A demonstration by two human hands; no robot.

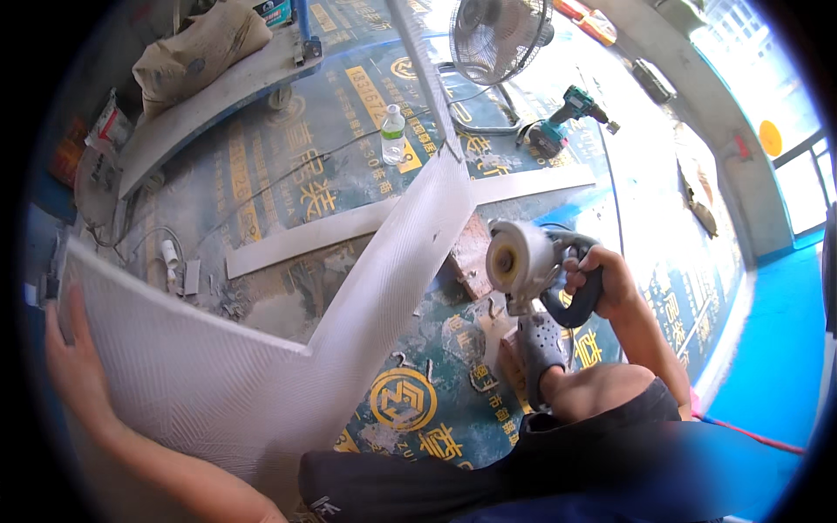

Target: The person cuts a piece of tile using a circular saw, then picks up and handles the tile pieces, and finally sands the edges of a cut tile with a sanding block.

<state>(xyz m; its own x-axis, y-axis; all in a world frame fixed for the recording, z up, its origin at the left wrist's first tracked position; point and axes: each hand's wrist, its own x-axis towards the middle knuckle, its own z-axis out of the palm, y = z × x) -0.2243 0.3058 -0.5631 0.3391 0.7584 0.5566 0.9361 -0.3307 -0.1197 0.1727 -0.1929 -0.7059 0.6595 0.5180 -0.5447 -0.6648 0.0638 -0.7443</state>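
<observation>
A large pale tile [218, 383] with a ridged back and an L-shaped outline stands at the left and front, a narrow arm of it slanting away to the far right. My left hand [78, 362] grips its left edge, thumb on the ridged side; some fingers are hidden behind the edge. In my right hand [602, 283] is a handheld tile cutter [523, 261], held by its black handle. Its round guard and disc face the tile's slanting arm, apart from it. Below the cutter is my foot in a grey perforated clog [542, 349].
A white strip [305, 244] lies across the printed floor covering. Beyond are a water bottle [393, 139], a green cordless drill [567, 122] and a standing fan [499, 39]. A low bench [200, 100] bears a filled sack [196, 57]. Cables trail over the floor.
</observation>
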